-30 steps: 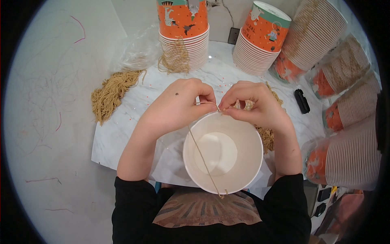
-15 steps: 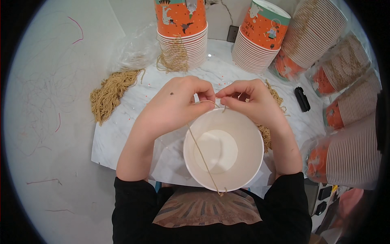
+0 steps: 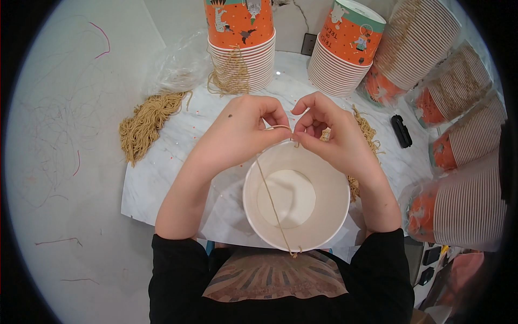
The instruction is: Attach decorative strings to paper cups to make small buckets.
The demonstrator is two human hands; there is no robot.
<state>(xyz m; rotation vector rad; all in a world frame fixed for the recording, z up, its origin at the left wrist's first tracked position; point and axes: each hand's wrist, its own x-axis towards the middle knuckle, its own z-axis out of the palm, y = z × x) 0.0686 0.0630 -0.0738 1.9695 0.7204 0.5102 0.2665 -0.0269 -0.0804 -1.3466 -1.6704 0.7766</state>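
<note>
A white paper bucket (image 3: pixel 329 197) stands with its mouth toward me at the table's near edge. A tan cord (image 3: pixel 271 200) runs across its opening from a knot at the near rim up to my hands at the far rim. My left hand (image 3: pixel 253 121) is closed, pinching the cord between thumb and index finger. Just beside it, my right hand (image 3: pixel 326 127) pinches at the cord by the far rim, thumb against a bent finger, with its index finger raised. A short bit of cord shows at the rim under my fingertips.
Bundles of tan cord lie at the left (image 3: pixel 148 124) and partly behind my right arm. Stacked orange-printed buckets (image 3: pixel 240 59) and another stack (image 3: pixel 345 48) stand at the back. Bagged bucket stacks (image 3: pixel 467 200) line the right side, near a black object (image 3: pixel 401 131).
My right index finger has lifted and spread away from the thumb. Both hands have shifted slightly, and the cord across the bucket has moved a little to the right at its upper part.
</note>
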